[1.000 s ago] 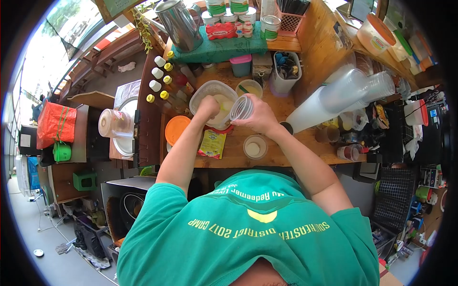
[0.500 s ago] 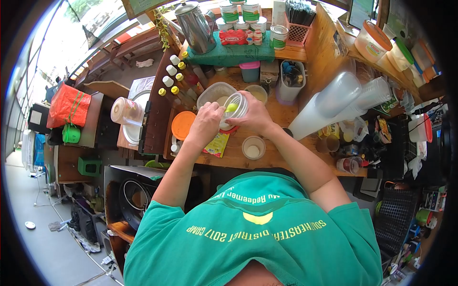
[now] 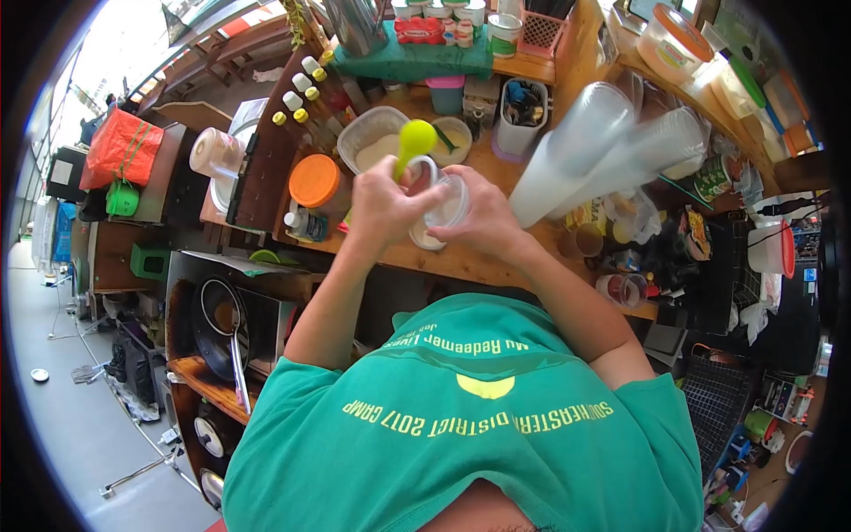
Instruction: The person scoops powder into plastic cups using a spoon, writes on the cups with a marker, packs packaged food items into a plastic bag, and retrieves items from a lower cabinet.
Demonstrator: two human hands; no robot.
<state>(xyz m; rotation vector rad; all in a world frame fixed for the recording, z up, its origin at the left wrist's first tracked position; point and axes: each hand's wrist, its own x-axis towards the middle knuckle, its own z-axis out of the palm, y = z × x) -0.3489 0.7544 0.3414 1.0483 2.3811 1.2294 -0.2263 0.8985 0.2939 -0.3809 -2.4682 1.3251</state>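
My left hand (image 3: 381, 202) is closed round a lime-green scoop (image 3: 417, 139), its bowl raised, with its fingers also at a clear plastic cup. My right hand (image 3: 481, 213) grips a clear plastic cup (image 3: 450, 202) beside it, the two hands close together. Behind them stands a white tub (image 3: 355, 142) with pale powder inside. To its right is a round container (image 3: 455, 133) with a dark green utensil in it. Another cup (image 3: 425, 234) with pale contents sits below the hands, partly hidden.
An orange-lidded jar (image 3: 316, 181) stands left of the hands, near capped bottles (image 3: 310, 93). Tall stacks of clear cups (image 3: 567, 146) lean at the right. Cans (image 3: 504, 35) and a red drink pack (image 3: 418, 32) stand on a green cloth (image 3: 408, 60) at the back.
My left hand has lifted the green scoop out of the cup and tilted its bowl upward. The view has shifted, and the cup in my right hand has turned.
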